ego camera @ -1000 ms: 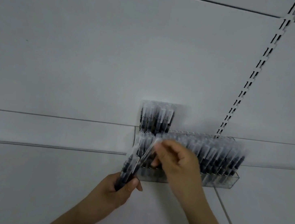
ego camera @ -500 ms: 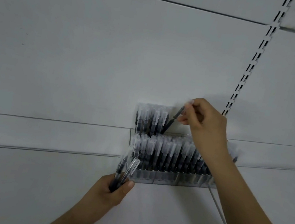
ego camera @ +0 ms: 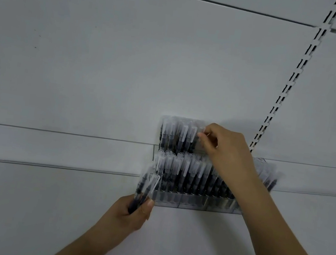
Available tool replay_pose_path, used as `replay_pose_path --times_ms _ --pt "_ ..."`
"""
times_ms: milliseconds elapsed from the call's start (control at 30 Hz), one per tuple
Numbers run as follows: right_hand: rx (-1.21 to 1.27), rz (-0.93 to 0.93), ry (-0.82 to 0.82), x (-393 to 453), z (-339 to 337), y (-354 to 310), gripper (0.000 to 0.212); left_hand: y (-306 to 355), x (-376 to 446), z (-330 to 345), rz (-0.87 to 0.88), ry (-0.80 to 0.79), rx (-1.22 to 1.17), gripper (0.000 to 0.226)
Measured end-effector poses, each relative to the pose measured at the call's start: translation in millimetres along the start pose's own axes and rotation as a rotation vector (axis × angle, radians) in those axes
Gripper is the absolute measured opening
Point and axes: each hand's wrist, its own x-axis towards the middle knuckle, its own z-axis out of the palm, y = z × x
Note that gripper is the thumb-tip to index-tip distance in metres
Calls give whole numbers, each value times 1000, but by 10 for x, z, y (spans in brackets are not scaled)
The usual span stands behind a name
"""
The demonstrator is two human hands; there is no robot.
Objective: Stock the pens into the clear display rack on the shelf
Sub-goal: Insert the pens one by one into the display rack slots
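Observation:
A clear tiered display rack (ego camera: 193,203) stands on the white shelf, its front row packed with several upright black pens with frosted caps (ego camera: 180,172). A shorter back row of pens (ego camera: 178,134) rises at its left end. My right hand (ego camera: 223,144) reaches over the front row and pinches the cap of a pen (ego camera: 200,135) at the right end of the back row. My left hand (ego camera: 132,214) grips a small bunch of pens (ego camera: 146,186), caps up, just left of the rack's front corner.
The white back panel (ego camera: 106,64) fills most of the view. A slotted upright strip (ego camera: 292,80) runs diagonally down behind the rack's right side. The white shelf surface (ego camera: 22,204) spreads left of and below the rack.
My right hand took one pen from the bunch in my left hand, carried it up over the front row and lowered it upright into the back row. My left hand stayed put.

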Motion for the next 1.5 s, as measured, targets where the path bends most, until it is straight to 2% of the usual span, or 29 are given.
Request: replay_pose_path --times_ms 133,167,267,367,433,600,867,967,1100,1200,1367,1500 --pt "149 148 159 -321 -75 -221 33 -19 5 -12 23 1 16 38" --pt "200 146 141 -448 -53 -317 31 -24 5 -15 24 4 18 39" --pt "436 97 -125 -769 158 -567 30 -26 10 -13 28 6 16 39" --pt "572 43 -210 -924 475 -603 16 -25 14 2 23 27 34 41" --pt "659 106 -188 -960 560 -571 21 -36 19 6 36 18 40 40" --pt "870 280 -19 -846 306 -398 12 -47 22 8 65 0 9 42" --pt "854 270 391 -537 -202 -146 7 21 5 29 38 0 25 43" --pt "849 232 451 -412 -314 -122 7 41 -4 31 32 2 22 49" --pt "827 180 493 -273 -387 -123 13 66 -6 32 35 0 27 44" --pt "796 174 454 -156 -354 -84 11 67 -4 29 30 -2 22 44" --pt "582 146 196 -26 -193 -11 8 61 -12 15 28 -6 26 46" --pt "538 95 117 13 -176 13 11 67 -2 18 22 -12 31 43"
